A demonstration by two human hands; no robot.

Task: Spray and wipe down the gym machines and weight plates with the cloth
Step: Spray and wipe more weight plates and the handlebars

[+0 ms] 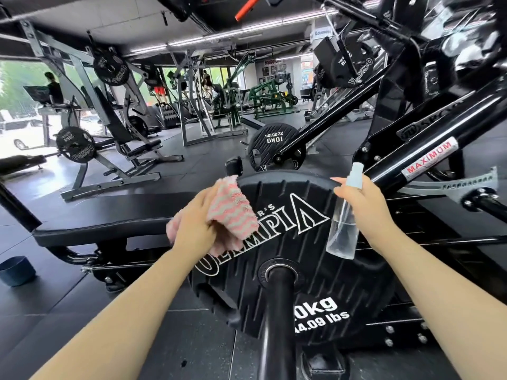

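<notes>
cloth (233, 215) gripped in left hand (194, 220) touches weight plate (315, 270) upper left; right hand (362, 204) clasps spray bottle (343, 229) at upper right.

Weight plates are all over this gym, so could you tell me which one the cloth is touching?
The big 20kg plate on the near bar; the left hand presses the pink cloth on its upper left. The 10kg plate behind is untouched.

Gym: weight plates (288, 242), machines (109, 111)

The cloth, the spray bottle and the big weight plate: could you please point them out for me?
cloth (233, 212), head view, its striped middle.
spray bottle (343, 229), head view, its clear body.
big weight plate (343, 283), head view, its ribbed face.
</notes>
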